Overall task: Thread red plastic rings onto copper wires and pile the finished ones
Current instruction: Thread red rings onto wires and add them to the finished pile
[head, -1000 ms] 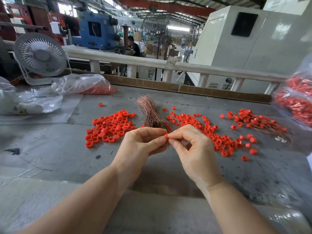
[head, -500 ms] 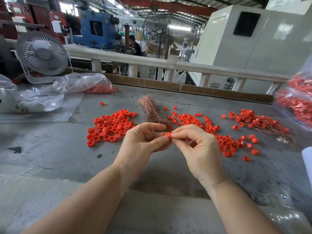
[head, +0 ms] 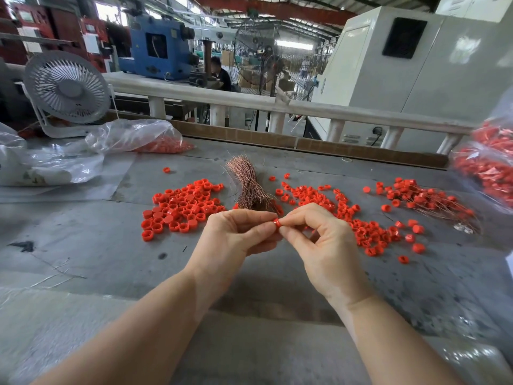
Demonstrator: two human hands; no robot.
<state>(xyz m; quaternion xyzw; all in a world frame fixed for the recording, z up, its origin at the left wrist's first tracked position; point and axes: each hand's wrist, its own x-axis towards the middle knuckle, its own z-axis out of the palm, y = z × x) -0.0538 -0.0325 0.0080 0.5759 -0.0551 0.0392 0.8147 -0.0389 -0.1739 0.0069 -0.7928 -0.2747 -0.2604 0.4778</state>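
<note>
Ring point(head: 275, 222), tiny, light, slick plastic, pinched between left hand point(head: 236, 237) & right hand point(head: 319, 245); grip rim; wires point(head: 247, 187) at 12 o'clock thin, bendy.

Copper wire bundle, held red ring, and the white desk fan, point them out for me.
copper wire bundle point(head: 247, 184), head view, middle of the strands
red ring point(head: 276, 222), head view, its outer side
white desk fan point(head: 68, 87), head view, grille centre

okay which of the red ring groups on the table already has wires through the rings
The far-right pile, beside the clear bag: thin copper wires trail from its rings. The left pile and middle scatter are bare rings.
</note>
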